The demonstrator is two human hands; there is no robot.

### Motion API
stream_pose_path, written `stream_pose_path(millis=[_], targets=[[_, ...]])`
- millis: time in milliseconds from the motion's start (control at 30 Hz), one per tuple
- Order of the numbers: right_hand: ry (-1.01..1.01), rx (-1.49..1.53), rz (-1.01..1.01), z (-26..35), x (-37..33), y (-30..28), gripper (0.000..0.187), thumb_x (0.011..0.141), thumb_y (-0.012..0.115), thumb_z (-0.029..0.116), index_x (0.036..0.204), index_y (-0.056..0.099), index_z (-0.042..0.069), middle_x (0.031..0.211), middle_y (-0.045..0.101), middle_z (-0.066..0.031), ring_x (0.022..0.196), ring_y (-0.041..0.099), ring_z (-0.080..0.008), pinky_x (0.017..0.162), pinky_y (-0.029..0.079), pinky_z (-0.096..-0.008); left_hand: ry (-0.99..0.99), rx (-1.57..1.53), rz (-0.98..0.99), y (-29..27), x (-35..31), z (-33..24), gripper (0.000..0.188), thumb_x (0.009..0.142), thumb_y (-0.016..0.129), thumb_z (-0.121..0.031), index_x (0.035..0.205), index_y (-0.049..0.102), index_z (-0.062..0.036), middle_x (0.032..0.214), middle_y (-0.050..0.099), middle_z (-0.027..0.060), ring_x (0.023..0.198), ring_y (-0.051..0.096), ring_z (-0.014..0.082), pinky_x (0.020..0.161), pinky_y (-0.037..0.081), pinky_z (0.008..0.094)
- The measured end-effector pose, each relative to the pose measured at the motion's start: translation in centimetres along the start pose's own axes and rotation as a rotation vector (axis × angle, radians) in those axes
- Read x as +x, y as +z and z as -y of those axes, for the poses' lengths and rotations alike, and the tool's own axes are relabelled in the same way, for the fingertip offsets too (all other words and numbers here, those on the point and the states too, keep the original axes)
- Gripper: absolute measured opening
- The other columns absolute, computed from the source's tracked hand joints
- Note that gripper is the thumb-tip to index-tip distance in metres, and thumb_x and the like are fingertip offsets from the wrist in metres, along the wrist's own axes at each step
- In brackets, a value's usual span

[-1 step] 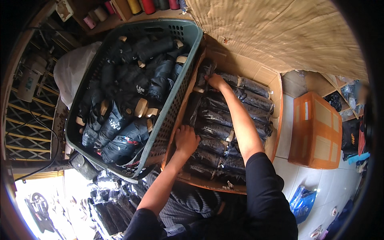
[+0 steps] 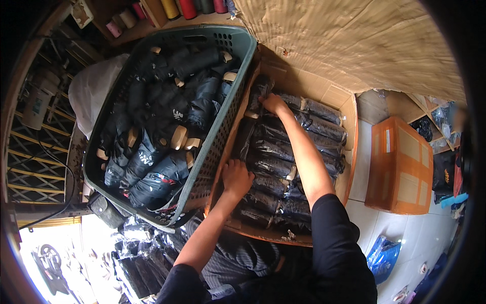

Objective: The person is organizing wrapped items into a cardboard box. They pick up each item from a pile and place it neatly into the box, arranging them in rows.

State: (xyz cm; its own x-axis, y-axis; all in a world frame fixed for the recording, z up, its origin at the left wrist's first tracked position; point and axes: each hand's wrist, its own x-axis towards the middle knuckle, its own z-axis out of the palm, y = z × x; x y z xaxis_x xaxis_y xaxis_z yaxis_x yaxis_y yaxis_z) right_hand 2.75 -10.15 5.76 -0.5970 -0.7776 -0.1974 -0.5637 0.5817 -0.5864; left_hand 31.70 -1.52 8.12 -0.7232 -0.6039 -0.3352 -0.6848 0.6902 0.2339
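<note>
Folding umbrellas in clear plastic sleeves (image 2: 276, 149), black with pale handle ends, lie in rows inside an open cardboard box (image 2: 349, 175). At the box's far left corner, my right hand (image 2: 275, 104) is closed on a wrapped umbrella (image 2: 260, 91) that lies lengthwise along the left wall. My left hand (image 2: 238, 177) has its fingers curled over the near end of another wrapped umbrella (image 2: 244, 138) by the same wall; its fingertips are partly hidden. To the left stands a dark green plastic basket (image 2: 202, 169) heaped with folded black umbrellas (image 2: 152, 147) with beige handles.
The box's raised cardboard flap (image 2: 354, 45) spans the far right. A taped brown carton (image 2: 400, 167) stands on the tiled floor at right, with a blue plastic package (image 2: 383, 256) nearer me. Thread spools (image 2: 188, 8) line a shelf. Plastic-wrapped black bundles (image 2: 139, 268) lie at lower left.
</note>
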Motion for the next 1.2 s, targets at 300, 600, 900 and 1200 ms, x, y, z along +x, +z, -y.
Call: stream_pose_path(millis=[300,600,900,1200], targets=[[-0.23,0.284,-0.298,-0.4,0.8,1.2,0.075,0.077,0.077,0.035,0.133,0.041,0.001,0.116,0.06,-0.0324,0.109,0.06,-0.0429,0.089,0.049,-0.0504,0.105,-0.237,-0.236,2.1,4.0,-0.4,0.066,0.088,0.061,-0.038,0.127,0.051,0.0143,0.14,0.043,0.0296,0.136,0.035,0.0441,0.114,0.03,0.0459],[-0.084,0.011,-0.323,3.2,-0.3,2.1,0.08,0.075,0.078,0.036,0.136,0.035,0.007,0.124,0.054,-0.0327,0.1,0.062,-0.0479,0.081,0.053,-0.0525,0.173,-0.167,-0.302,2.6,3.7,1.0,0.064,0.085,0.065,-0.033,0.128,0.049,0.0118,0.137,0.045,0.0298,0.132,0.039,0.0433,0.112,0.032,0.0467],[0.014,0.091,-0.411,3.9,0.6,4.2,0.069,0.077,0.074,0.025,0.131,0.035,0.007,0.122,0.046,-0.0334,0.092,0.062,-0.0535,0.075,0.054,-0.0554,-0.118,0.07,-0.062,-1.7,-6.9,-0.4,0.071,0.071,0.07,-0.001,0.133,0.039,0.0119,0.118,0.052,0.0284,0.112,0.057,0.0395,0.084,0.055,0.0365],[-0.33,0.225,-0.557,1.4,-1.0,5.7,0.062,0.075,0.073,0.013,0.128,0.042,0.0,0.117,0.04,-0.0343,0.09,0.057,-0.0563,0.082,0.051,-0.0536,0.042,0.336,-0.427,0.4,-9.3,0.4,0.072,0.064,0.075,-0.001,0.13,0.045,0.0056,0.11,0.054,0.0196,0.089,0.067,0.028,0.07,0.058,0.0314]])
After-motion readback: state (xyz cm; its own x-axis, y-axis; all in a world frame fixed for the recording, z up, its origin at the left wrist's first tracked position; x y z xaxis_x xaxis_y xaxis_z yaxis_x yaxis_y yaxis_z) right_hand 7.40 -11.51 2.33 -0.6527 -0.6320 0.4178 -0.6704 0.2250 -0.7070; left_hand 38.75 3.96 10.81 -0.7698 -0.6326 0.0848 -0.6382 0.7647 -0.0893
